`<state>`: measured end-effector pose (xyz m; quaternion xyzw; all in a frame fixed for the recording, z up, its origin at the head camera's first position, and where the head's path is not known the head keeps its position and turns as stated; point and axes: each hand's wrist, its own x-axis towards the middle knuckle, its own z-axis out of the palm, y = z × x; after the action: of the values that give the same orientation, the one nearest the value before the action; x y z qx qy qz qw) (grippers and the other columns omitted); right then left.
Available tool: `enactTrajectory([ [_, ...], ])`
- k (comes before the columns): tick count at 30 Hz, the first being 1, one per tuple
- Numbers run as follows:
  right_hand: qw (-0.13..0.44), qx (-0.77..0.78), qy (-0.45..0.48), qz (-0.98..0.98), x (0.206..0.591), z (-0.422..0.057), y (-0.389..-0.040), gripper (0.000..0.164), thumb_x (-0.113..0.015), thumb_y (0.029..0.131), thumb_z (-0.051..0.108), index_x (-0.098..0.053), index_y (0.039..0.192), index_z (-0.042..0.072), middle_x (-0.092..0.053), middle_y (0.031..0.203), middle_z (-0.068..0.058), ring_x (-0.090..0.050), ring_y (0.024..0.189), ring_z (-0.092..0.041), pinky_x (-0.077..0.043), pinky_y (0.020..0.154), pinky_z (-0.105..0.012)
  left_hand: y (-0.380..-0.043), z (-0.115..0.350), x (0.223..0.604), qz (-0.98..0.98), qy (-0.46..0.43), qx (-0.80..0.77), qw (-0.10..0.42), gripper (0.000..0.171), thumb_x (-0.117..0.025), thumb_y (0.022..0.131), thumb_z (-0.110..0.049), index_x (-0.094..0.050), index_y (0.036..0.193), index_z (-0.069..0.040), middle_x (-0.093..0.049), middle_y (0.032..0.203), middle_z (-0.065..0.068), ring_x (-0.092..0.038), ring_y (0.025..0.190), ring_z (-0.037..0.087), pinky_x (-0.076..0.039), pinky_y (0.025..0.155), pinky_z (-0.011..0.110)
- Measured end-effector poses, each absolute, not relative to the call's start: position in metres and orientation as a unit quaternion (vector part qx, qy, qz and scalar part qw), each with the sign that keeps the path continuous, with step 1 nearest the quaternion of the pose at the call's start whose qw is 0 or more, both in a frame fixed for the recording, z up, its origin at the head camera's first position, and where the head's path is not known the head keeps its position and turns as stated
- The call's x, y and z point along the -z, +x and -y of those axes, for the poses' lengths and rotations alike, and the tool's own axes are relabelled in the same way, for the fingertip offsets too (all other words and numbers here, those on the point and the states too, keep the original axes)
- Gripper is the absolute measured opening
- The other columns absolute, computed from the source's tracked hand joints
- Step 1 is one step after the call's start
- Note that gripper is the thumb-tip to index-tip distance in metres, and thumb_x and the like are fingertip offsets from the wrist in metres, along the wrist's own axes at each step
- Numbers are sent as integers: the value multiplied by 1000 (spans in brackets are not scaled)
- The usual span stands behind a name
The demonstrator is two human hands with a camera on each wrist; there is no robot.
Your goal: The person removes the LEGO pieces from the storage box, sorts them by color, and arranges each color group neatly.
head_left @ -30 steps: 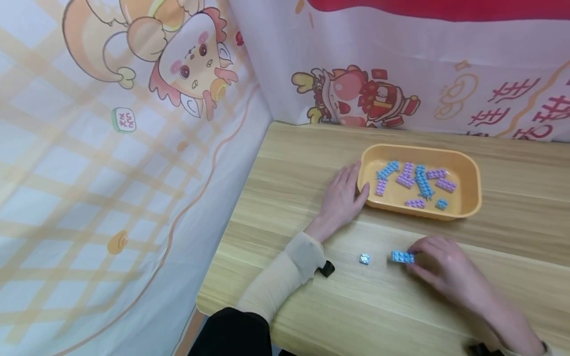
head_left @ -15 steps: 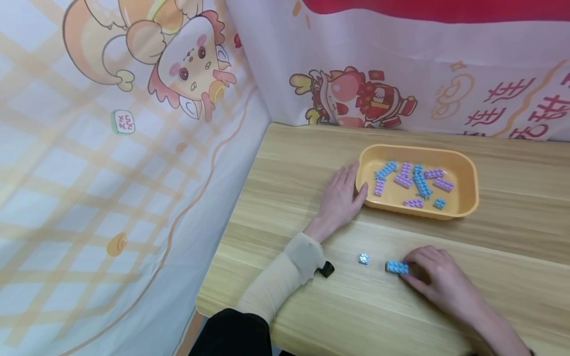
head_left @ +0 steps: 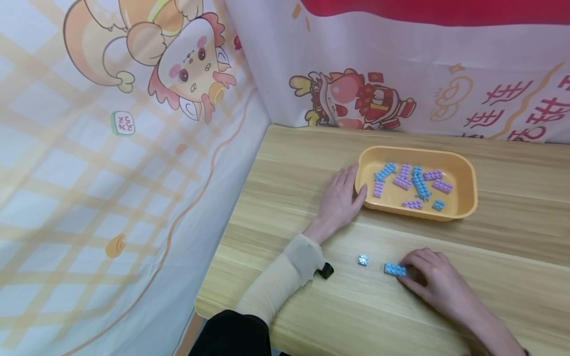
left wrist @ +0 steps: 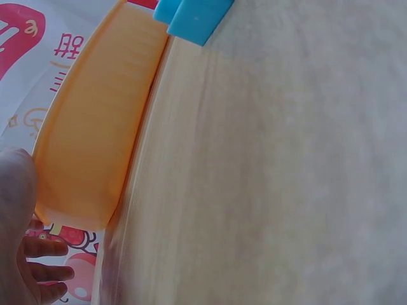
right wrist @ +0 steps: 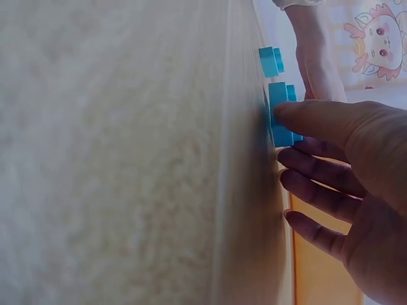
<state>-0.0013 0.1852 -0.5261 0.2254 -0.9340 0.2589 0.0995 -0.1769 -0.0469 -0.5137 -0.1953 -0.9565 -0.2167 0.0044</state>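
Note:
My right hand (head_left: 438, 284) pinches a long blue toy brick (head_left: 395, 269) by its right end, low over the table. In the right wrist view the thumb lies on the near side of this blue brick (right wrist: 280, 130), and the other fingers stand apart below. To its left sits a small square blue brick (head_left: 362, 260) on the tabletop. My left hand (head_left: 339, 198) rests against the left end of an orange tray (head_left: 468, 193), thumb at the near corner. The left wrist view has its fingers (left wrist: 48, 273) straight beside the orange tray (left wrist: 95, 127).
Inside the tray lie several purple bricks (head_left: 443, 186) and blue bricks (head_left: 420, 183). The wooden table (head_left: 267, 207) ends at a printed cloth (head_left: 276, 49) along the back and left. A small black piece (head_left: 326, 270) sits at the left cuff.
The right hand has moved the long blue brick toward the person and slightly left, nearer the small square brick. My left hand stays at the tray.

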Motion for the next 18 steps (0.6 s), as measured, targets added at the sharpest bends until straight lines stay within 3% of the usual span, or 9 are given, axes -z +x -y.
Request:
enactTrajectory([
  [13, 104, -261, 230, 932, 528, -184, -1, 45, -106, 62, 15, -80, 99, 20, -77, 103, 6, -69, 93, -16, -60, 81, -43, -177, 46, 516, 958, -192, 214, 7, 71, -45, 116, -45, -24, 176, -11, -40, 178, 12, -37, 167, 28, -24, 143, 41],
  [16, 110, -272, 234, 927, 524, -186, -1, 47, -105, 63, 15, -80, 103, 18, -78, 106, 5, -70, 94, -17, -61, 83, -38, -177, 46, 516, 959, -190, 212, 6, 71, -44, 117, -46, -23, 176, -12, -40, 178, 11, -37, 167, 28, -24, 143, 41],
  [18, 115, -285, 239, 921, 518, -189, -2, 48, -104, 63, 14, -80, 105, 18, -78, 107, 5, -71, 95, -17, -59, 87, -29, -177, 46, 516, 959, -188, 213, 4, 71, -44, 117, -46, -23, 176, -12, -40, 179, 11, -37, 167, 28, -24, 143, 41],
])
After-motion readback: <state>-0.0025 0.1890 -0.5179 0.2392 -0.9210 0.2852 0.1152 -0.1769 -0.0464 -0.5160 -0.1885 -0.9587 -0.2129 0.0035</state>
